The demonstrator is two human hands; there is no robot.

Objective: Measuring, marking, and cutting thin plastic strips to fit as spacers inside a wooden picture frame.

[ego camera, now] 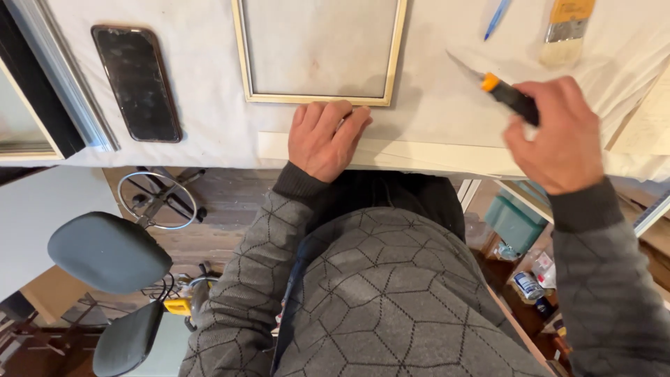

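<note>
My left hand [324, 138] lies flat, fingers together, on a cream strip of board [419, 152] at the table's near edge, its fingertips touching the lower rail of a thin pale wooden frame [317, 98]. My right hand [555, 136] is raised to the right and grips a utility knife [506, 94] with a black handle, an orange collar and a blurred blade pointing up-left. The knife hovers above the white sheet, apart from the frame.
A dark phone [137, 82] lies at the left on the white covered table [209, 132]. A blue pen [496, 18] and a paintbrush [567, 29] rest at the far right. Below the table edge are a grey stool [108, 251], a teal box [515, 222] and floor clutter.
</note>
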